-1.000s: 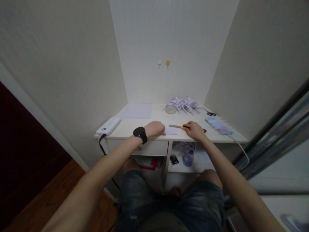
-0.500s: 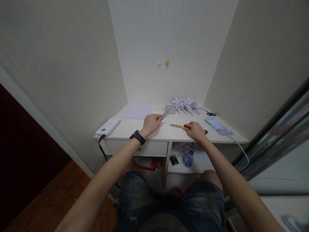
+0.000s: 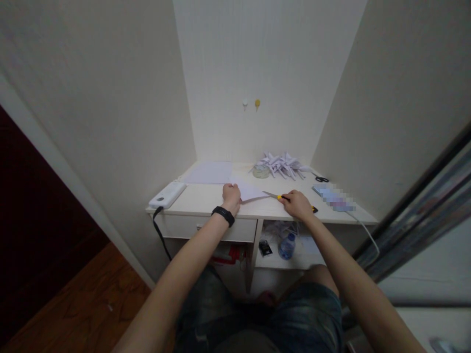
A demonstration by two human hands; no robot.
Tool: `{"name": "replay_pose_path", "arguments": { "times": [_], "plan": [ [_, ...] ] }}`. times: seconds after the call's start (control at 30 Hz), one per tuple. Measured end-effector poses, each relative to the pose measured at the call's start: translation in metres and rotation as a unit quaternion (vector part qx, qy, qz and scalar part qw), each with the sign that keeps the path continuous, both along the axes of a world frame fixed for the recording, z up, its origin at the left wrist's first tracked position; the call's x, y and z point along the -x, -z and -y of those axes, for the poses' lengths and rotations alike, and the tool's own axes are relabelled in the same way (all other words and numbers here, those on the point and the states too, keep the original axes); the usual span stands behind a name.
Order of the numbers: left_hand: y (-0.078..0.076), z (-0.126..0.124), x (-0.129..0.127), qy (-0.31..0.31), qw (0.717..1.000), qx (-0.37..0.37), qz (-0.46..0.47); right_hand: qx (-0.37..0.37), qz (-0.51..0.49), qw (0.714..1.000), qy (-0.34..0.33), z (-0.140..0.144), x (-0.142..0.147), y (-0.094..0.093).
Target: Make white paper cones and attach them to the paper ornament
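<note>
My left hand [image 3: 231,194] is closed on the left corner of a folded sheet of white paper [image 3: 250,189], which looks triangular above the white desk. In my right hand [image 3: 297,204] is a yellow and black utility knife [image 3: 281,197], its long blade [image 3: 270,194] extended to the left. The blade's tip meets the right point of the paper; whether it lies inside the fold I cannot tell. Behind the paper sit a roll of clear tape [image 3: 261,171] and a heap of folded white paper shapes [image 3: 282,164].
A stack of white paper [image 3: 209,172] lies at the back left, near a white power strip [image 3: 168,194]. Black-handled scissors [image 3: 322,179] and a phone [image 3: 333,197] with a cable are on the right. A water bottle [image 3: 287,246] stands on the shelf below.
My left hand has come down and nearer, and the paper now spreads rightward to the knife. My right hand has shifted slightly, tilting the blade's tip upward. The view has moved a little.
</note>
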State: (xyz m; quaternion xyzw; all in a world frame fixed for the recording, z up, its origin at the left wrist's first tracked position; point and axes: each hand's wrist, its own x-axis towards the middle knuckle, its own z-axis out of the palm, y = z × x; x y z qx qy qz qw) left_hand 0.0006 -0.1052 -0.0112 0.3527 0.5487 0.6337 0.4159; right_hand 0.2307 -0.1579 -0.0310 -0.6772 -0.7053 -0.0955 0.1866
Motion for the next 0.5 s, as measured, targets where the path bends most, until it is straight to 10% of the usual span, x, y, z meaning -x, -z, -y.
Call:
{"name": "replay_pose_path", "arguments": {
  "times": [0.27, 0.5],
  "plan": [
    [0.005, -0.01, 0.007, -0.056, 0.998, 0.011, -0.021, 0.028, -0.016, 0.994, 0.101, 0.001, 0.011, -0.006],
    [0.004, -0.002, 0.003, 0.005, 1.0, 0.017, -0.021, 0.015, -0.013, 0.999, 0.027, 0.005, 0.032, -0.013]
  ]
}}
